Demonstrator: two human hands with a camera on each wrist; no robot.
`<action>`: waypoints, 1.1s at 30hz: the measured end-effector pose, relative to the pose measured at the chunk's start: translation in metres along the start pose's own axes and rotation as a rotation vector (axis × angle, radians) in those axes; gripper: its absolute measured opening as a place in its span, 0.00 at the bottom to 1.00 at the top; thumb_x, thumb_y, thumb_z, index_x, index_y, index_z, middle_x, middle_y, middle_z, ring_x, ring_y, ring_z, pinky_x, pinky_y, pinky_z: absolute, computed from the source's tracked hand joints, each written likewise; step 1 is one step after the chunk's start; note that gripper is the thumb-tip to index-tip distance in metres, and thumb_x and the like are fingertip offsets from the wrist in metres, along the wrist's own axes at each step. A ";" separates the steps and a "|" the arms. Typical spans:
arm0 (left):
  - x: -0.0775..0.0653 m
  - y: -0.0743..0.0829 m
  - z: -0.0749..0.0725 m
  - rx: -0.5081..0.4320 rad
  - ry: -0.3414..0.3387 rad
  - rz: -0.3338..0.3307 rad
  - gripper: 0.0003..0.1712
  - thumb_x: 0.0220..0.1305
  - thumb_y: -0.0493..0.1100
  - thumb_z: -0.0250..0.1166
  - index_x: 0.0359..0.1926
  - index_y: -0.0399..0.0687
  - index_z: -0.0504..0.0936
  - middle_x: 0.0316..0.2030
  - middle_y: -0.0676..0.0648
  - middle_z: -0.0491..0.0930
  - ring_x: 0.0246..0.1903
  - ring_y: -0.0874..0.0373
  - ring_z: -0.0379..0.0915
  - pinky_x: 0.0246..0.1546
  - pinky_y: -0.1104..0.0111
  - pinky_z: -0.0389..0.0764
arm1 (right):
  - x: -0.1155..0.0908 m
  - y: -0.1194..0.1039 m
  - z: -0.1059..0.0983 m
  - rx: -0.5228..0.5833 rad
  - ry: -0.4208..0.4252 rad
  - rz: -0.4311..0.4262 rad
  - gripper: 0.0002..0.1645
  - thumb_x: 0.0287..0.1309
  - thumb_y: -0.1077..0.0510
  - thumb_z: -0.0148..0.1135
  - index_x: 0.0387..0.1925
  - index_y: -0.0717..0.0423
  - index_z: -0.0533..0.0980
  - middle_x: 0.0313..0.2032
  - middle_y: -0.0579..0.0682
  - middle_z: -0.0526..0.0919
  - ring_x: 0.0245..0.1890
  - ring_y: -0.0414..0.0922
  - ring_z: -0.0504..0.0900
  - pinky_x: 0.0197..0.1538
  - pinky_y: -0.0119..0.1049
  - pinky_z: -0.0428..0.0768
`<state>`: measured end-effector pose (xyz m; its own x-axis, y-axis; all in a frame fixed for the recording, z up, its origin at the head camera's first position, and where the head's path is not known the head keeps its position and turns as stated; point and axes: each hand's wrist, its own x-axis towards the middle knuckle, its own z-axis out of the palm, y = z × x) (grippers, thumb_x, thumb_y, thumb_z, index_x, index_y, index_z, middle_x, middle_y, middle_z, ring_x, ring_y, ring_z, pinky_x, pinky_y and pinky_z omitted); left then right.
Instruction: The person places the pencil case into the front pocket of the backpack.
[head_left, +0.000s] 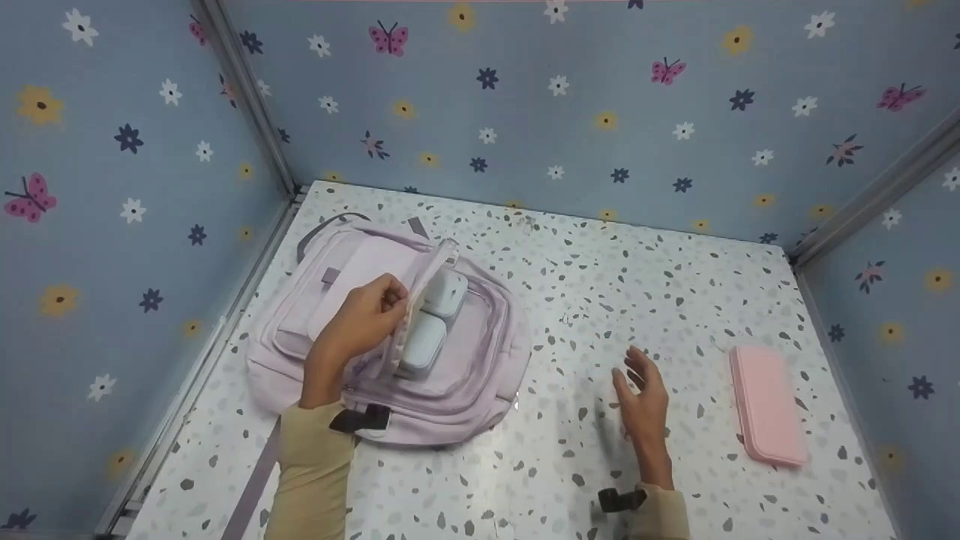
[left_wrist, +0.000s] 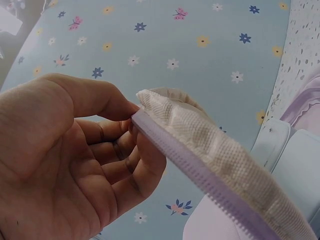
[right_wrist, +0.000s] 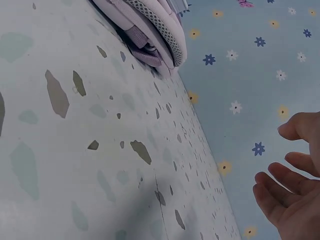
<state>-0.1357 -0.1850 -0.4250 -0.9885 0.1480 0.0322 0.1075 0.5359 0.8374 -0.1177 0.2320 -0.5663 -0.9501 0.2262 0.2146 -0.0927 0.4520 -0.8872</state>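
Note:
A lilac backpack (head_left: 480, 352) lies flat on the speckled table, its front pocket unzipped. With thumb and fingers my left hand (head_left: 365, 315) pinches the pocket flap's zippered edge and holds it raised; the left wrist view shows the lilac zipper tape (left_wrist: 185, 160) between thumb and fingertips. Inside the pocket sit two pale blue boxes (head_left: 425, 346), partly covered by the flap. My right hand (head_left: 643, 401) hovers over the table between the backpack and a pink case (head_left: 769, 405), fingers loosely bent, holding nothing. The case lies flat at the right.
A speckled white tabletop (head_left: 570, 300) spans the space, bounded by blue panels (head_left: 525, 112) printed with flowers and butterflies at the back and sides. A purple strap (head_left: 251, 480) trails from the backpack toward the near edge. Metal posts (head_left: 251, 97) stand at the corners.

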 end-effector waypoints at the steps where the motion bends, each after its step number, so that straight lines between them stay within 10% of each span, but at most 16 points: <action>1: 0.000 0.000 0.000 0.005 0.000 0.000 0.07 0.66 0.36 0.53 0.40 0.37 0.74 0.30 0.45 0.75 0.28 0.59 0.70 0.29 0.72 0.73 | 0.000 0.001 -0.001 0.003 0.001 0.003 0.28 0.61 0.61 0.60 0.63 0.61 0.67 0.59 0.58 0.73 0.61 0.53 0.73 0.64 0.47 0.69; 33: -0.003 -0.001 -0.004 0.005 -0.017 -0.001 0.07 0.68 0.37 0.51 0.41 0.38 0.73 0.31 0.45 0.75 0.26 0.59 0.72 0.30 0.69 0.74 | 0.001 0.036 -0.068 -0.105 0.115 0.166 0.33 0.62 0.53 0.61 0.66 0.56 0.64 0.62 0.56 0.71 0.63 0.53 0.70 0.65 0.46 0.67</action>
<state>-0.1331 -0.1895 -0.4239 -0.9867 0.1613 0.0222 0.1071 0.5402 0.8347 -0.1019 0.3072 -0.5697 -0.9089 0.3995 0.1194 0.0997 0.4862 -0.8681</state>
